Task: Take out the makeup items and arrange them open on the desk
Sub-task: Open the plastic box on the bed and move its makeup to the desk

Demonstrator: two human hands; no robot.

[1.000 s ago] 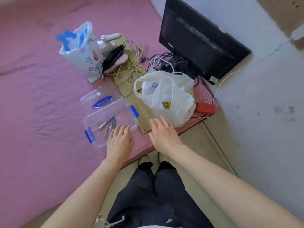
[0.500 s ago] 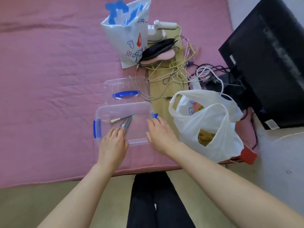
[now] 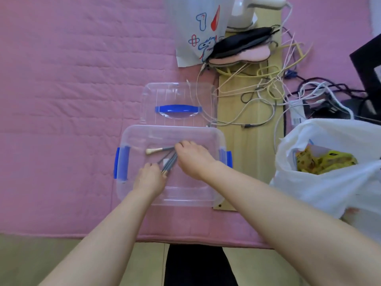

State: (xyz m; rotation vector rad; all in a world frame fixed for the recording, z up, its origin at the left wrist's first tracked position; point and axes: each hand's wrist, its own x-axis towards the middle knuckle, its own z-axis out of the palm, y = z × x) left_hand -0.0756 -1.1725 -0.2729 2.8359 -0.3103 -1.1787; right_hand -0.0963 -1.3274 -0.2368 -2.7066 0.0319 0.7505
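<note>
At the centre of the frame both hands reach down into the clear storage box point(image 3: 171, 195), where a small bundle of makeup brushes point(image 3: 168, 162) lies on the bottom. The brushes fan out, their long axes running from lower centre up toward the right, with one pale-tipped brush point(image 3: 154, 150) pointing left. The right hand point(image 3: 193, 159) curls over their upper ends; the left hand point(image 3: 149, 179) touches the lower ends, fingers bent. Whether either truly grips them, I cannot tell. The lid point(image 3: 178, 105) lies just above the box.
</note>
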